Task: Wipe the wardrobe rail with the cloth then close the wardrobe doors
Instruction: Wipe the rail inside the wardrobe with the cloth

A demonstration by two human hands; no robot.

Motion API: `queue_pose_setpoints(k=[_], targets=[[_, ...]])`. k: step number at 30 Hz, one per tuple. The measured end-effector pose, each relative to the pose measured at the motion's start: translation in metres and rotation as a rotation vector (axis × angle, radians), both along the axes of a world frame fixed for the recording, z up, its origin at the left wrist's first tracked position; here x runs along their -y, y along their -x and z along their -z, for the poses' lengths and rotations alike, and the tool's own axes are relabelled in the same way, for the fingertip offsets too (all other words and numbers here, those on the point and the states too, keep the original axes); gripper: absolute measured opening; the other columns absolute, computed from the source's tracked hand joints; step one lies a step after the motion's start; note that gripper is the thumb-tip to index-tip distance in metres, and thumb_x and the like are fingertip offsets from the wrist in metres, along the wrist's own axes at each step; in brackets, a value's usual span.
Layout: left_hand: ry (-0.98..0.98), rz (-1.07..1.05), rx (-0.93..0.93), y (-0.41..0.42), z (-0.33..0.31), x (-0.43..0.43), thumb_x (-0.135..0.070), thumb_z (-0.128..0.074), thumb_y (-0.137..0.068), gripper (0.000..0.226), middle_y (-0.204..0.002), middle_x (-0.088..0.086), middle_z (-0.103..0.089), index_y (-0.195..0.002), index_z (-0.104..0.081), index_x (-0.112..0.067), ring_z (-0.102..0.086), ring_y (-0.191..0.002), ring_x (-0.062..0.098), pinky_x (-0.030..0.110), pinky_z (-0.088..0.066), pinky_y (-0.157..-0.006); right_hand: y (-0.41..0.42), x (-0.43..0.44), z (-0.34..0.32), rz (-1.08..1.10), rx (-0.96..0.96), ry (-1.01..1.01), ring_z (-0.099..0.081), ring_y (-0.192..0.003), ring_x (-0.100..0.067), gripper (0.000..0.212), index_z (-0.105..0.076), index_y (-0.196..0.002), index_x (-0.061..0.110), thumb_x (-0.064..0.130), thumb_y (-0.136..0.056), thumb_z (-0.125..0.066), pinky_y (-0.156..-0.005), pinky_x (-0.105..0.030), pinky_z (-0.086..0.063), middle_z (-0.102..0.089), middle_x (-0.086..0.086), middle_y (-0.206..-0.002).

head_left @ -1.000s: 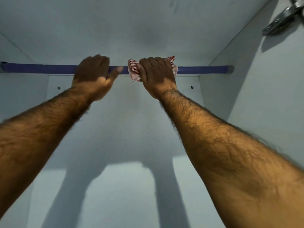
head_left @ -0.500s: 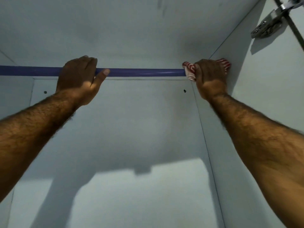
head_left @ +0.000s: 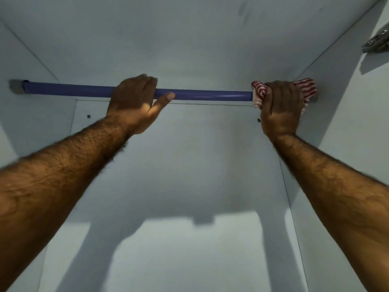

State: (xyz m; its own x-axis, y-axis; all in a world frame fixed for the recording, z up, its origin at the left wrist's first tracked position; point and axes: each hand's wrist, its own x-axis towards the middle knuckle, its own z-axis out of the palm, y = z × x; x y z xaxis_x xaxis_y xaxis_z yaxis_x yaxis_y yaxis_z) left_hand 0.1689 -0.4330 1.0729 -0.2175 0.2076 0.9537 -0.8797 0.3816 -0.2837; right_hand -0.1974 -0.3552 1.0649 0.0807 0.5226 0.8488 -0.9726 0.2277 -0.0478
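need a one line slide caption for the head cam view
Right hand wraps a red-striped cloth around the right end of the blue wardrobe rail while the left hand grips its middle.

Dim light from behind; arm shadows; edges warped

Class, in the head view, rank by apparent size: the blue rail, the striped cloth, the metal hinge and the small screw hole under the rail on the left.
1. Rail
2. Cloth, partly hidden by the right hand
3. Hinge, cut off by the frame edge, so unsure
4. Screw hole
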Motion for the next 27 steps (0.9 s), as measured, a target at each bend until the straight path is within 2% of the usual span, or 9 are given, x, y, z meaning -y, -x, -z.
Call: queue_pose_setpoints(k=[4, 8, 14, 17, 19, 21, 23, 25, 27], targets=[[-0.01, 0.011, -0.005, 0.0, 0.0, 0.0, -0.078, -0.007, -0.094, 0.093, -0.114, 0.014, -0.066, -0.125, -0.058, -0.007, -0.062, -0.104, 0.034, 0.047, -0.05, -0.094, -0.054, 0.019, 0.001, 0.01, 0.054, -0.091, -0.051, -0.132, -0.034, 0.043, -0.057, -0.134, 0.016, 0.035, -0.11, -0.026, -0.123, -0.048, -0.03, -0.059, -0.009, -0.137], [-0.036, 0.031, 0.009, -0.002, 0.0, -0.003, -0.08, -0.003, -0.09, 0.097, -0.115, 0.013, -0.066, -0.124, -0.059, -0.009, -0.062, -0.105, 0.032, 0.047, -0.05, -0.094, -0.106, 0.032, 0.004, -0.029, 0.023, -0.15, -0.048, -0.138, -0.034, 0.045, -0.056, -0.14, 0.017, 0.037, -0.11, -0.029, -0.125, -0.05, -0.027, -0.057, -0.008, -0.144], [-0.094, -0.013, -0.027, -0.002, 0.001, -0.009, -0.075, -0.01, -0.092, 0.089, -0.118, 0.011, -0.068, -0.124, -0.061, -0.011, -0.063, -0.107, 0.032, 0.046, -0.052, -0.094, -0.176, 0.053, 0.006, -0.057, -0.151, -0.177, -0.057, -0.127, -0.033, 0.045, -0.062, -0.134, 0.014, 0.037, -0.108, -0.034, -0.122, -0.051, -0.034, -0.065, -0.01, -0.134], [-0.164, 0.013, 0.029, -0.008, 0.001, -0.014, -0.075, -0.009, -0.093, 0.089, -0.13, 0.011, -0.066, -0.132, -0.058, -0.013, -0.059, -0.121, 0.032, 0.047, -0.046, -0.109, -0.179, 0.053, 0.004, -0.051, -0.164, -0.16, -0.058, -0.123, -0.034, 0.042, -0.063, -0.131, 0.013, 0.036, -0.108, -0.036, -0.119, -0.052, -0.037, -0.066, -0.01, -0.13], [-0.179, 0.055, 0.04, -0.021, 0.003, -0.015, -0.071, -0.014, -0.098, 0.083, -0.15, 0.011, -0.056, -0.145, -0.051, -0.014, -0.047, -0.141, 0.032, 0.046, -0.029, -0.123, -0.175, 0.053, 0.003, -0.032, -0.171, -0.161, -0.058, -0.123, -0.035, 0.041, -0.062, -0.132, 0.013, 0.036, -0.108, -0.036, -0.119, -0.052, -0.037, -0.066, -0.01, -0.131], [-0.112, 0.075, -0.031, -0.046, 0.004, -0.013, -0.068, -0.015, -0.099, 0.081, -0.157, 0.01, -0.051, -0.149, -0.049, -0.014, -0.04, -0.149, 0.028, 0.041, -0.018, -0.127, -0.176, 0.054, 0.002, -0.033, -0.175, -0.159, -0.058, -0.123, -0.035, 0.041, -0.061, -0.131, 0.013, 0.036, -0.109, -0.035, -0.12, -0.052, -0.037, -0.066, -0.01, -0.13], [-0.031, 0.059, -0.143, -0.081, 0.004, -0.008, -0.066, -0.009, -0.097, 0.086, -0.151, 0.014, -0.056, -0.145, -0.054, -0.01, -0.045, -0.146, 0.027, 0.038, -0.016, -0.128, -0.178, 0.055, 0.002, -0.046, -0.161, -0.143, -0.057, -0.124, -0.035, 0.041, -0.061, -0.131, 0.013, 0.036, -0.109, -0.035, -0.121, -0.052, -0.035, -0.065, -0.01, -0.131], [-0.024, -0.005, -0.261, -0.118, 0.002, 0.003, -0.064, -0.004, -0.097, 0.089, -0.144, 0.018, -0.06, -0.14, -0.057, -0.007, -0.05, -0.14, 0.032, 0.04, -0.02, -0.128, -0.181, 0.057, 0.002, -0.061, -0.134, -0.131, -0.055, -0.127, -0.034, 0.042, -0.06, -0.132, 0.014, 0.037, -0.109, -0.034, -0.124, -0.052, -0.032, -0.064, -0.01, -0.133], [-0.114, -0.069, -0.308, -0.152, 0.004, 0.013, -0.064, -0.001, -0.097, 0.091, -0.136, 0.023, -0.062, -0.134, -0.059, -0.004, -0.055, -0.129, 0.039, 0.046, -0.031, -0.122, -0.188, 0.061, 0.004, -0.084, -0.099, -0.117, -0.053, -0.131, -0.033, 0.043, -0.058, -0.134, 0.015, 0.038, -0.11, -0.032, -0.126, -0.051, -0.029, -0.062, -0.009, -0.136]])
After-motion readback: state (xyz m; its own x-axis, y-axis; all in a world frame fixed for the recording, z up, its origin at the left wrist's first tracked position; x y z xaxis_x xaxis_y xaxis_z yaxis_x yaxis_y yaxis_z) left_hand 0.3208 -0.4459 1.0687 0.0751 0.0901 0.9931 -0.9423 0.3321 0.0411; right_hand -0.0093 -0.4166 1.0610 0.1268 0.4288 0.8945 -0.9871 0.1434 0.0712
